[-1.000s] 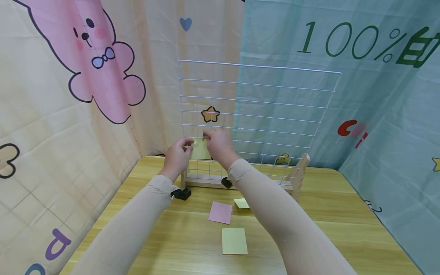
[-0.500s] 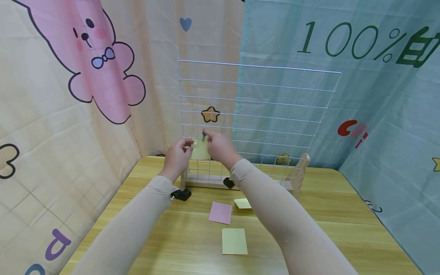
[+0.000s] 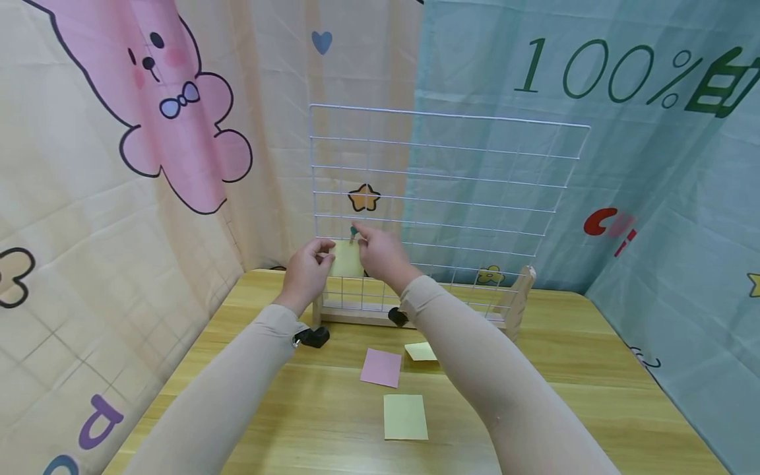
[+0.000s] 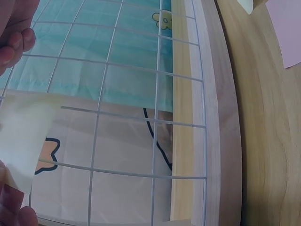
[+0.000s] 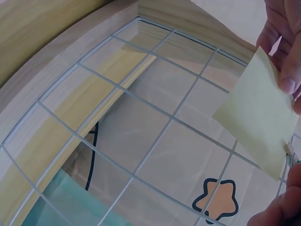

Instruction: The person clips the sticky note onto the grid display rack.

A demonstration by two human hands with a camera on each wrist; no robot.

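Observation:
A pale yellow sticky note (image 3: 347, 258) lies against the lower left of a white wire grid panel (image 3: 451, 175). My left hand (image 3: 305, 272) pinches the note's left edge between thumb and fingers. A small teal clip (image 3: 353, 232) sits at the note's top edge, and my right hand (image 3: 384, 254) holds it at the fingertips, index finger uppermost. In the right wrist view the clip (image 5: 292, 156) shows only in part beside curled fingers (image 5: 280, 205). From the left wrist, the note (image 4: 26, 136) covers part of the mesh; the clip is hidden there.
The panel stands in a wooden base (image 3: 350, 315) at the back of the wooden table (image 3: 320, 409). In front lie a pink note (image 3: 381, 367), a yellow note (image 3: 406, 417) and another pale note (image 3: 420, 351), partly behind my right forearm. Printed curtains (image 3: 267, 132) hang behind.
My right hand has shifted slightly to the right, and its index finger has straightened, so more of the teal clip shows. My left hand and the note stay in place.

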